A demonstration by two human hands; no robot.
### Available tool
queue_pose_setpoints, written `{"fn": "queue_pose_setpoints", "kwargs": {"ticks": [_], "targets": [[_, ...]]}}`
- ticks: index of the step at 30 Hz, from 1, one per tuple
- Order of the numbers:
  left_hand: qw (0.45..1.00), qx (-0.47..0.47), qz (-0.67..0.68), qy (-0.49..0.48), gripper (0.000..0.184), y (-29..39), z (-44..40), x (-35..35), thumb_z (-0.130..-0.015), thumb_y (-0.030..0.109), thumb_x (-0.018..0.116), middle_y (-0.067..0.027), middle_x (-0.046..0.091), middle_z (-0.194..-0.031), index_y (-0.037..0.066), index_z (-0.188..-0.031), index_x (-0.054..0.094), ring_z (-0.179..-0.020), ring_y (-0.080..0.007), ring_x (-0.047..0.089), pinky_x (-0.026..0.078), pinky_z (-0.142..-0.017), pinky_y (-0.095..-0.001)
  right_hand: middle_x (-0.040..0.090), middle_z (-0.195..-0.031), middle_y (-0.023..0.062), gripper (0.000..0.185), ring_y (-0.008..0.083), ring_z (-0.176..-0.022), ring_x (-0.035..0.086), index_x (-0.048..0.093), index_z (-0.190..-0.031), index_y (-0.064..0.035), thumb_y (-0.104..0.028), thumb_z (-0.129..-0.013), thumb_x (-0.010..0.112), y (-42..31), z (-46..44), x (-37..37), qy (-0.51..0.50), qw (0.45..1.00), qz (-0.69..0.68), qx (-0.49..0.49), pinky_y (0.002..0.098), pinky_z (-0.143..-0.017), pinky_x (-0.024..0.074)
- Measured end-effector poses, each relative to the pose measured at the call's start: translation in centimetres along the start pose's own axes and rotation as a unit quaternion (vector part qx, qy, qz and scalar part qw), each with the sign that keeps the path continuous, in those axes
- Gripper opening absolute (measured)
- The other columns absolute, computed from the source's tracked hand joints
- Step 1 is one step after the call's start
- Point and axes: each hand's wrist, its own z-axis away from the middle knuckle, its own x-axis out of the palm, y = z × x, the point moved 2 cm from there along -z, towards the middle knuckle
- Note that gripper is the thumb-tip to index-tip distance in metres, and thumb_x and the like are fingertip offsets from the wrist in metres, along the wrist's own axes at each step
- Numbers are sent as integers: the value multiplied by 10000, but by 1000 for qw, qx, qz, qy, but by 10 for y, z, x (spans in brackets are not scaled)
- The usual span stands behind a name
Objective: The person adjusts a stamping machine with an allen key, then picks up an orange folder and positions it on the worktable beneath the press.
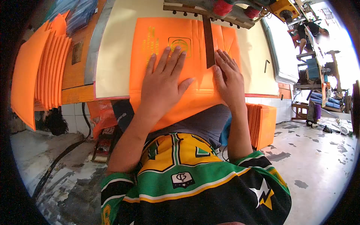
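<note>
An orange printed sheet (168, 28) lies on the cream work surface (112, 48), its near part hanging over the front edge toward my lap. My left hand (163, 82) rests flat on it with fingers spread, fingertips at the gold print and emblem. On the right part of the sheet lies my right hand (228, 77), palm down, fingers stretched and nearly together, beside a dark metal strip (209, 41). The strip reaches down from the machine bar over the sheet. Neither hand grips anything.
Folded orange pieces (45, 67) stand at the left, near blue plastic bundles (80, 15). Another orange stack (262, 125) is below the table at right. A machine frame (240, 18) spans the top. A hex key (266, 66) lies right. Far right, a person (309, 35) bends.
</note>
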Motion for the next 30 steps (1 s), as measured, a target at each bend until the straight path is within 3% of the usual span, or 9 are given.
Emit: {"fn": "queue_pose_setpoints", "kwargs": {"ticks": [3,7,18,25,27,30], "targets": [[999,-9,5,32,751,7,-3,1,-1037,537,630,-111,471,-1692,57,-1600,502,-1591,-321,388,269,-1302,-590,660,-1509,163,381,366,-1484,546,713,-1395,-25,-212,-1077,617,7,-6,-3,-8,1000,-22,4,499,-1276,373],[1000,-7,8,11,787,5,-6,-1,-1056,544,601,-132,432,-1717,77,-1662,415,-1602,-352,368,252,-1311,-597,662,-1508,163,379,368,-1474,556,715,-1401,-36,-203,-1074,623,8,-5,-2,-4,1000,-15,11,496,-1270,383],[999,10,18,28,734,3,-12,-2,-1055,565,590,-100,504,-1665,64,-1588,529,-1593,-294,388,270,-1315,-538,639,-1536,172,399,361,-1486,547,689,-1449,-67,-226,-1095,599,8,0,1,5,1000,15,20,504,-1281,362],[999,8,22,27,729,2,-11,-1,-1056,556,591,-102,503,-1669,61,-1587,528,-1594,-295,389,270,-1316,-536,645,-1530,171,393,357,-1484,550,695,-1440,-62,-221,-1094,599,6,-1,0,5,1000,12,23,500,-1279,362],[1000,3,29,-4,780,1,-11,-1,-1054,555,604,-94,413,-1741,109,-1669,427,-1623,-312,347,245,-1327,-554,645,-1530,170,392,356,-1482,552,696,-1440,-62,-221,-1094,599,7,-1,2,7,1000,17,19,500,-1278,363],[999,2,36,-7,775,0,-11,-2,-1053,552,606,-94,415,-1740,113,-1667,431,-1621,-315,350,249,-1325,-554,645,-1531,169,391,355,-1481,554,696,-1439,-62,-221,-1095,598,7,-1,3,8,1000,26,15,501,-1276,365]]}}
